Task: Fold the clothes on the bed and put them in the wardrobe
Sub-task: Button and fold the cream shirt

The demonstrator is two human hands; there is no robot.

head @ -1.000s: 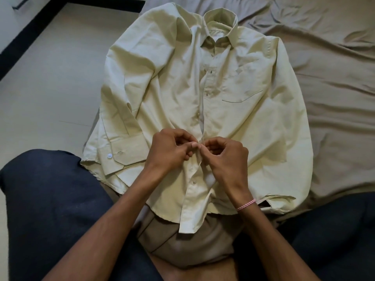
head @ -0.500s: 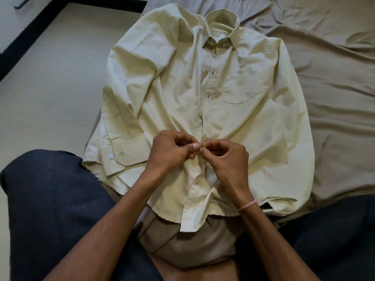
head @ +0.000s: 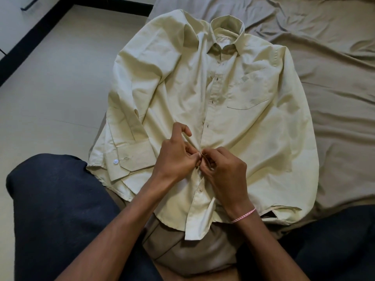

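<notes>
Pinching the front opening of a pale yellow shirt [head: 253, 142], the left grip [head: 174, 157] and the right grip [head: 225, 171] meet fingertip to fingertip on the button placket [head: 212, 92]. Both are bare hands. The left grip has thumb and middle fingers closed on the placket edge, with its index finger lifted and hooked above the cloth. The right grip is curled tight, nipping the opposite edge between thumb and fingers. What lies between the fingertips is too small to tell.

The shirt lies face up on the bed [head: 334, 102], over its corner. Its long axis runs from the person outward, leaning a little to the right at the far end. The collar [head: 227, 25] points away, well beyond the grips, and the hem [head: 194, 226] hangs on the near side of them, below the wrists. Beyond the grips the placket looks closed; nearer than them the two front edges gape apart.

A chest pocket [head: 248, 94] sits beyond and to the right of the right grip. A small patch [head: 244, 78] on it is too small to read. One sleeve is folded down along the body, so its cuff [head: 129, 162] lies just left of the left grip, with a white button [head: 115, 161] showing.

A pink and white thread bracelet [head: 243, 215] circles the right wrist. Dark blue trouser legs [head: 60, 209] flank both forearms. Pale floor [head: 50, 88] spreads far to the left of the grips.
</notes>
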